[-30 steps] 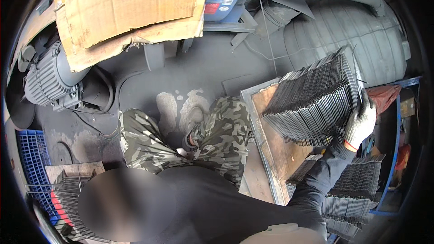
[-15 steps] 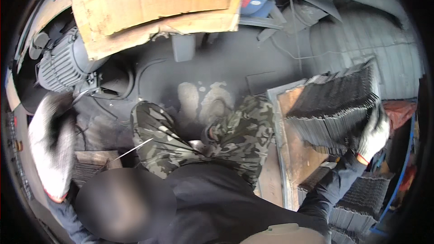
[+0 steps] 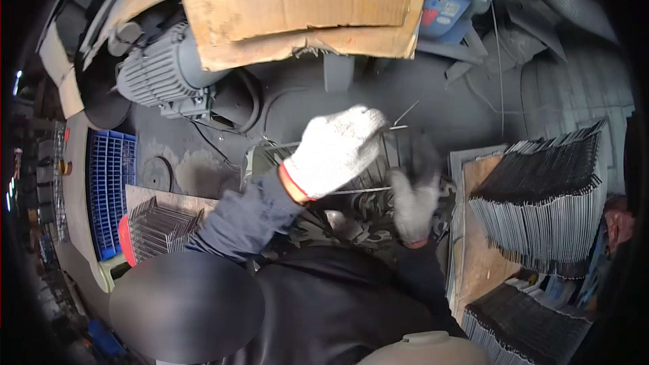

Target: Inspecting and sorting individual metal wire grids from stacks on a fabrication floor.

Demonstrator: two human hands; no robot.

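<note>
My left hand (image 3: 341, 149), in a white knit glove with a red cuff, is over my lap with its fingers curled together. Just past its fingertips a short thin rod (image 3: 406, 113) sticks up; what the fingers hold is hidden. Beneath that hand, above my camouflage trousers, lies a thin metal frame (image 3: 365, 191) with narrow slats. My right hand (image 3: 414, 204), gloved too, is at the frame's right side; motion smears its fingers. On my right, a tall stack of thin dark metal plates (image 3: 541, 223) leans in a wooden-bottomed tray (image 3: 473, 274).
A second plate stack (image 3: 527, 321) sits nearer on the right. On my left are a bundle of thin metal pieces (image 3: 159, 230) and a blue plastic crate (image 3: 111, 189). Ahead stand a grey electric motor (image 3: 159, 71) and a cardboard sheet (image 3: 304, 0).
My left hand has come from the far left to the middle, over my lap. My right hand has left the plate stack and moved left to the slatted frame. The view has shifted left.
</note>
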